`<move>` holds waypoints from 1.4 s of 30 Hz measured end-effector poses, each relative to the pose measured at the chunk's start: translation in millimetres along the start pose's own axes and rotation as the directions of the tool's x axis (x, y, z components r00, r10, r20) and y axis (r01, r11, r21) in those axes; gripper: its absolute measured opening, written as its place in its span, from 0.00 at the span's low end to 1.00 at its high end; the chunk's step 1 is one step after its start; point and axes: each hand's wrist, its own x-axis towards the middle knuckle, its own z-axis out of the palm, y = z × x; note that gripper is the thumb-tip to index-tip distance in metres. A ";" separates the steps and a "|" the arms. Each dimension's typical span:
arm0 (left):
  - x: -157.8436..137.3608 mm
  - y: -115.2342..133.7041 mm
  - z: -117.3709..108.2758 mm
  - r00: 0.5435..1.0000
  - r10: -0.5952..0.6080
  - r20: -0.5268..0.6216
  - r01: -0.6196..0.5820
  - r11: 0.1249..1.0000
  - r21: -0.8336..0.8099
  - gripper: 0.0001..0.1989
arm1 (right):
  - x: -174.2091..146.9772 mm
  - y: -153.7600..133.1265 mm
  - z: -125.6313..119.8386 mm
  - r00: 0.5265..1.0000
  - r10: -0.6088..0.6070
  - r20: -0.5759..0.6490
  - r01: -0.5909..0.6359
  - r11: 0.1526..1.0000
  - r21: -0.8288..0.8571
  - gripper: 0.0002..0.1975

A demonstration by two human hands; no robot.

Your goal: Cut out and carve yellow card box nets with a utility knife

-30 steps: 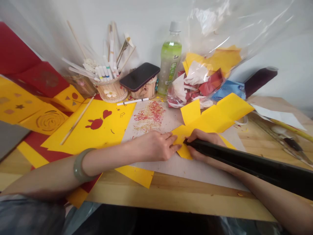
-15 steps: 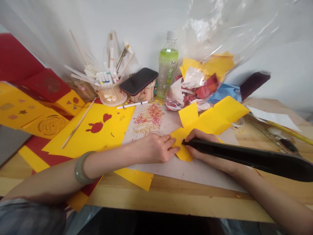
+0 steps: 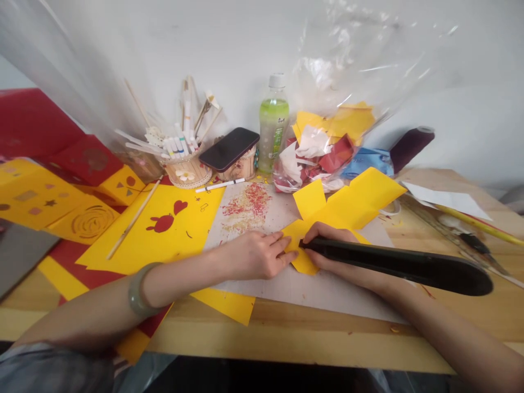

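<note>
Left hand (image 3: 260, 255): loosely spread, palm down, gripping nothing; fingertips rest on the near-left edge of a yellow card (image 3: 368, 194). Grey-green bangle (image 3: 139, 292) on that forearm.

Right hand (image 3: 333, 240): closed around a long black tool (image 3: 397, 265) near its narrow end, which points toward the left hand's fingers. Whether the tip touches the card, cannot tell. Broad end juts out rightward, above the right forearm.

Card lies between the hands, reaching away beyond the right hand; flaps stand out on its far side. Under it, a pale sheet (image 3: 327, 300) on the wooden table (image 3: 286, 341). Red and gold flecks (image 3: 248, 204) scattered on the sheet just beyond the left hand.

Left of the left hand: yellow sheet (image 3: 196, 229) with red shapes, thin stick (image 3: 133, 221) across it.

Beyond the left hand: white marker (image 3: 220, 185), cup (image 3: 186, 173) of pens, black phone (image 3: 230, 148), green-tinted bottle (image 3: 273, 139).

Beyond the right hand: clear bag (image 3: 315, 155) of paper scraps, blue packet (image 3: 368, 162) beside it. Farther right, white paper (image 3: 448, 199).
</note>
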 end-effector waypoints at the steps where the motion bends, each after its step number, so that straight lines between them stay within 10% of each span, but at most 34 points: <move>1: -0.4 0.1 0.5 1.000 0.002 0.000 -0.002 1.000 0.000 0.09 | -0.5 1.4 0.0 1.000 -0.007 0.003 0.007 1.000 0.010 0.04; 19: 6.3 -11.1 -0.6 0.960 -0.222 0.168 0.266 0.909 -0.320 0.11 | 1.1 6.3 0.5 0.997 -0.035 -0.075 0.044 0.993 0.112 0.05; 29: 39.6 -17.1 0.6 0.755 -0.380 0.534 0.559 0.800 -0.220 0.11 | 8.5 4.6 -1.6 0.959 0.129 -0.251 -0.016 0.912 0.410 0.05; 35: 38.7 -20.4 3.5 0.769 -0.379 0.514 0.570 0.771 -0.285 0.05 | 8.6 13.2 3.3 0.922 0.298 -0.249 -0.069 0.757 0.650 0.08; 42: 42.5 -17.4 -1.8 0.789 -0.351 0.504 0.531 0.801 -0.275 0.05 | 8.2 15.0 1.9 0.937 0.228 -0.265 -0.017 0.786 0.618 0.06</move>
